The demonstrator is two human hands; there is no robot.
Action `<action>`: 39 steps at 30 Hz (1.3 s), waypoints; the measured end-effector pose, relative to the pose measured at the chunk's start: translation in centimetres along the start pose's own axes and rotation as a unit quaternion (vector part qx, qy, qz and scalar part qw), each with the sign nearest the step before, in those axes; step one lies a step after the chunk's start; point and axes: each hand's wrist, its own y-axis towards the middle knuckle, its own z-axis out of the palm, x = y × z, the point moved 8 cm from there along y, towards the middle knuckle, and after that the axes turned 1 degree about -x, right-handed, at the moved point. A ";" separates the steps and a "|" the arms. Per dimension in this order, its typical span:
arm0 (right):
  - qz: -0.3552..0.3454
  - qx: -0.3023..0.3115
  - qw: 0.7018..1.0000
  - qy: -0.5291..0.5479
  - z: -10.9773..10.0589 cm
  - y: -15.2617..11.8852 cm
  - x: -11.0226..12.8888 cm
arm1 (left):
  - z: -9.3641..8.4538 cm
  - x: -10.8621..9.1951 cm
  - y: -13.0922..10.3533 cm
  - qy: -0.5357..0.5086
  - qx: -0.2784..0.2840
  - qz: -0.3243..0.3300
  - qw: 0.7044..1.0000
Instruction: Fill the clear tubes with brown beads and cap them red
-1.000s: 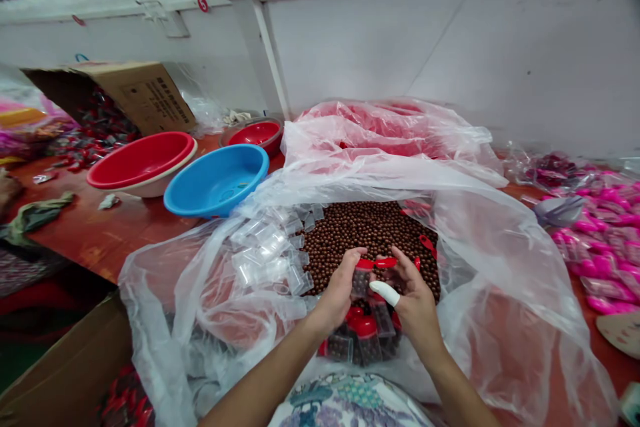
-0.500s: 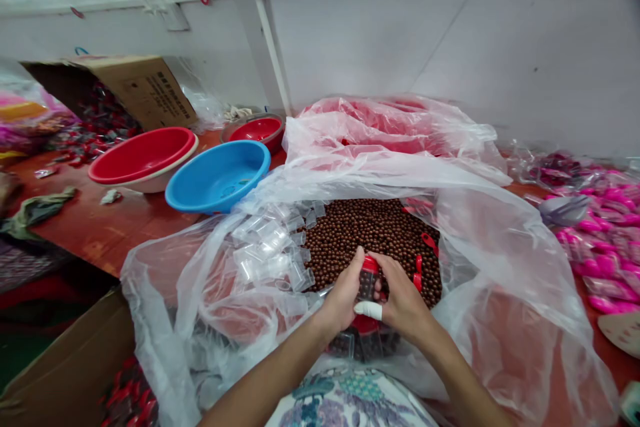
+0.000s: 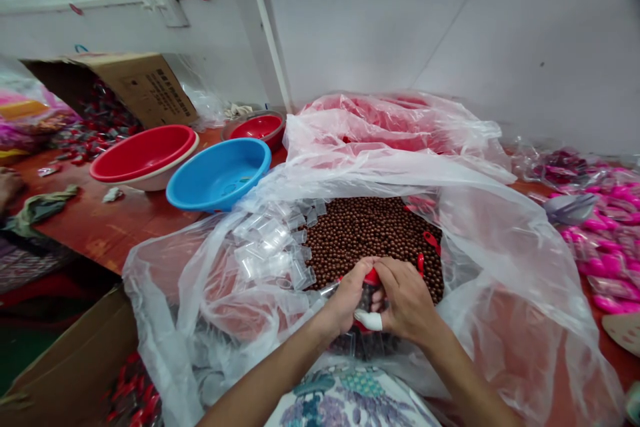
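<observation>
Plastic bag (image 3: pixel 505 233) spread around brown beads (image 3: pixel 365 230); at their near edge our left hand (image 3: pixel 349 300) and right hand (image 3: pixel 407 299) both grip one clear bottle (image 3: pixel 367 295), equally close, its long axis near upright between them, red cap (image 3: pixel 371 277) uppermost by our fingertips

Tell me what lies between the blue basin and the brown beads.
The head view shows translucent plastic sheeting and a pile of clear tubes between the blue basin and the brown beads.
</observation>
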 end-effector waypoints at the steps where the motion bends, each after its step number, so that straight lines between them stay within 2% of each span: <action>1: -0.005 0.012 1.000 -0.003 0.1 0.0 0.1 | 0.1 0.3 -0.1 -0.004 0.006 -0.006 1.000; 3: -0.009 0.035 0.999 0.002 0.3 -0.1 0.3 | 0.0 0.5 -0.3 -0.003 0.013 -0.012 1.000; 5: -0.005 0.044 0.999 0.021 0.3 -0.3 0.3 | -0.5 0.1 -0.7 0.047 0.010 0.001 0.999; 7: 0.004 0.053 0.997 0.052 0.3 -0.7 0.2 | -1.4 -1.5 -1.2 0.176 -0.007 0.044 0.983; 8: 0.010 0.068 0.995 0.070 0.4 -1.0 0.2 | -2.0 -2.8 -1.5 0.259 -0.020 0.076 0.963; 10: 0.015 0.117 0.988 0.102 0.8 -1.7 0.2 | -3.5 -5.8 -2.3 0.432 -0.062 0.146 0.888; 12: 0.009 0.168 0.978 0.122 1.2 -2.5 0.5 | -5.4 -8.8 -3.0 0.595 -0.125 0.192 0.770; 14: 0.006 0.190 0.973 0.129 1.5 -3.1 0.4 | -7.7 -10.8 -3.4 0.736 -0.191 0.174 0.626; 15: 0.013 0.186 0.974 0.129 1.6 -3.3 0.1 | -9.0 -11.4 -3.4 0.787 -0.215 0.144 0.561; 16: 0.027 0.174 0.976 0.125 1.6 -3.4 -0.6 | -10.0 -11.8 -3.3 0.821 -0.229 0.115 0.510; 17: 0.049 0.157 0.979 0.116 1.6 -3.5 -1.6 | -10.9 -12.0 -3.1 0.843 -0.232 0.092 0.476; 18: 0.076 0.133 0.983 0.103 1.4 -3.6 -2.9 | -11.5 -12.1 -2.9 0.855 -0.228 0.076 0.459; 19: 0.106 0.105 0.985 0.085 1.2 -3.8 -4.3 | -11.8 -12.1 -2.7 0.861 -0.220 0.069 0.454; 21: 0.167 0.053 0.984 0.032 0.6 -4.3 -7.1 | -11.8 -12.0 -2.2 0.861 -0.202 0.067 0.462; 22: 0.193 0.035 0.981 -0.001 0.3 -4.6 -8.4 | -11.5 -12.0 -2.0 0.852 -0.196 0.078 0.479; 23: 0.215 0.024 0.976 -0.035 0.1 -4.9 -9.4 | -11.0 -11.9 -1.8 0.836 -0.186 0.097 0.507; 25: 0.244 0.024 0.965 -0.090 0.1 -5.4 -10.7 | -9.7 -11.6 -1.2 0.782 -0.151 0.148 0.587; 27: 0.251 0.036 0.961 -0.107 0.5 -5.6 -11.2 | -8.8 -11.1 -0.3 0.722 -0.117 0.178 0.658; 28: 0.249 0.041 0.962 -0.102 0.8 -5.6 -11.2 | -8.7 -10.7 0.2 0.704 -0.111 0.179 0.678; 30: 0.241 0.044 0.966 -0.081 1.3 -5.6 -11.0 | -9.2 -10.3 1.3 0.673 -0.131 0.173 0.707; 34: 0.253 0.038 0.965 -0.051 1.6 -5.7 -11.0 | -11.1 -9.2 3.6 0.539 -0.181 0.143 0.810; 36: 0.268 0.039 0.961 -0.047 1.7 -5.9 -11.1 | -11.6 -8.2 4.7 0.492 -0.184 0.118 0.843; 39: 0.281 0.050 0.958 -0.038 1.9 -6.3 -11.3 | -11.3 -6.9 5.9 0.465 -0.175 0.095 0.863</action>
